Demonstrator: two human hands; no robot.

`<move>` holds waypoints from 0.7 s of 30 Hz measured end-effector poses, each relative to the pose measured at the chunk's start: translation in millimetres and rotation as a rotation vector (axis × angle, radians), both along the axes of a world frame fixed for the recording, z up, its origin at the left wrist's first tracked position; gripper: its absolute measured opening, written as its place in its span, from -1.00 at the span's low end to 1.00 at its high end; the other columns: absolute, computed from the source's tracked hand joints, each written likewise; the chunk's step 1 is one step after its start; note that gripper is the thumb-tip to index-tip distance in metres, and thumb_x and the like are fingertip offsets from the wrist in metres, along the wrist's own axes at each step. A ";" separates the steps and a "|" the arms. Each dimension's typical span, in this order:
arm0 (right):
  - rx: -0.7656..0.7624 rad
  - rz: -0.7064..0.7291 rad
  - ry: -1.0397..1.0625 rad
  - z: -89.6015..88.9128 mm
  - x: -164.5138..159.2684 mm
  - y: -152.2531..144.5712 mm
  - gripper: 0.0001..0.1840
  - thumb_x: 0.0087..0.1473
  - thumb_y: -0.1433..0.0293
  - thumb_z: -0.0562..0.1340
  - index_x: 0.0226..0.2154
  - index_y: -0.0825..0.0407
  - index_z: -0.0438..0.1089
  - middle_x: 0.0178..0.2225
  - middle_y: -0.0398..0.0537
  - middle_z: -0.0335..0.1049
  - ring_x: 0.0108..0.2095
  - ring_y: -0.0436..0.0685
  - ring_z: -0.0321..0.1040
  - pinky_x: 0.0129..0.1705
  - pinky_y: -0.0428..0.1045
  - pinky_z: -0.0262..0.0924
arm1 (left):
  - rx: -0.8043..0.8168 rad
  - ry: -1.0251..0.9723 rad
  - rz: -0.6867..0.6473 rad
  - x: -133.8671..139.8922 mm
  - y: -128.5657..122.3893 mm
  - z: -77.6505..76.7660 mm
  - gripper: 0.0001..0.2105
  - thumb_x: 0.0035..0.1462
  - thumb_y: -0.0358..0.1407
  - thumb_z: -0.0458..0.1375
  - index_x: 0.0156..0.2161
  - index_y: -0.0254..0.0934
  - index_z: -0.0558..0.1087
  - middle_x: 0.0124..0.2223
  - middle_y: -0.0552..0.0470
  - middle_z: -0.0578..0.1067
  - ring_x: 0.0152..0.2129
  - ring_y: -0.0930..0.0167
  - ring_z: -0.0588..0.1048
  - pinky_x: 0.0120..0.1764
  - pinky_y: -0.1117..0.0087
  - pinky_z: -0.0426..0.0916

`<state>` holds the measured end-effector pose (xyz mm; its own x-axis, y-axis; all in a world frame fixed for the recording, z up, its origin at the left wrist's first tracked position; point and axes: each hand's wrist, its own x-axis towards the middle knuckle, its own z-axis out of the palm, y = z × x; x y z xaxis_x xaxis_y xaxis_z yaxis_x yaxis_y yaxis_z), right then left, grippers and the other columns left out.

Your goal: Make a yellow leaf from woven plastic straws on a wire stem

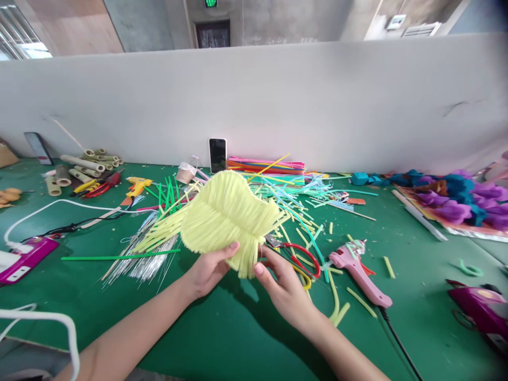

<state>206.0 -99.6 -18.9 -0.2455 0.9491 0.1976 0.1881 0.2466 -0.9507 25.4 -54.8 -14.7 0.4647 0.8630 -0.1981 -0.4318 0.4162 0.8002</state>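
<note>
A pale yellow, fuzzy leaf shape (226, 211), built from rows of pipe cleaners with a ridge along its middle, is held up above the table. My left hand (210, 270) grips its lower edge, thumb on top and the other fingers hidden beneath. At the lower right end, my right hand (283, 286) is closed on the leaf's edge with thumb and forefinger; its other fingers are partly hidden. Just beyond the right hand lie scissors (305, 259) with red and yellow handles, partly covered. A pink glue gun (363, 275) rests to the right.
Yellow pipe cleaners (162, 230) and silver wires (151, 264) lie left of the leaf. A phone (218, 155) leans on the white partition (254, 100). Cut bamboo pieces (87, 166), pliers (103, 188), a yellow glue gun (138, 186) and a purple power strip (27, 259) stand left; purple-blue flowers (456, 196) lie right.
</note>
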 end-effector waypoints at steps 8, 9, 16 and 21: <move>-0.083 -0.009 -0.052 15.8 -1.8 -2.9 -0.69 0.23 0.18 0.17 -0.06 -0.05 0.43 -0.34 -0.10 0.50 -0.36 0.06 0.43 -0.30 -0.04 0.31 | 0.140 0.023 0.082 -11.8 12.7 -0.6 -0.66 0.19 -0.27 0.20 0.07 -0.28 0.50 0.05 -0.11 0.55 0.05 0.17 0.46 0.10 0.20 0.34; -0.086 -0.072 0.046 17.4 -0.7 -1.8 -0.69 0.23 0.17 0.17 -0.05 -0.04 0.41 -0.36 -0.11 0.48 -0.40 0.04 0.42 -0.34 -0.05 0.31 | 0.130 0.021 0.054 -12.4 11.8 -0.1 -0.65 0.20 -0.26 0.19 0.07 -0.29 0.49 0.04 -0.13 0.55 0.04 0.16 0.47 0.10 0.19 0.34; -0.066 -0.350 0.404 29.1 6.8 4.8 -0.69 0.17 0.17 0.24 -0.12 0.03 0.37 -0.47 -0.19 0.37 -0.57 -0.05 0.30 -0.57 -0.12 0.26 | 0.067 -0.006 -0.127 -6.5 0.4 3.1 -0.61 0.19 -0.25 0.21 0.10 -0.33 0.46 0.03 -0.21 0.55 0.03 0.09 0.47 0.02 0.14 0.39; -0.067 -0.432 0.486 30.2 7.5 4.8 -0.73 0.11 0.21 0.31 -0.21 0.00 0.32 -0.44 -0.18 0.38 -0.51 -0.02 0.34 -0.54 -0.12 0.30 | 0.079 0.011 -0.136 -3.9 -3.4 2.5 -0.61 0.22 -0.24 0.17 0.13 -0.31 0.44 0.05 -0.20 0.54 0.05 0.11 0.45 0.06 0.14 0.37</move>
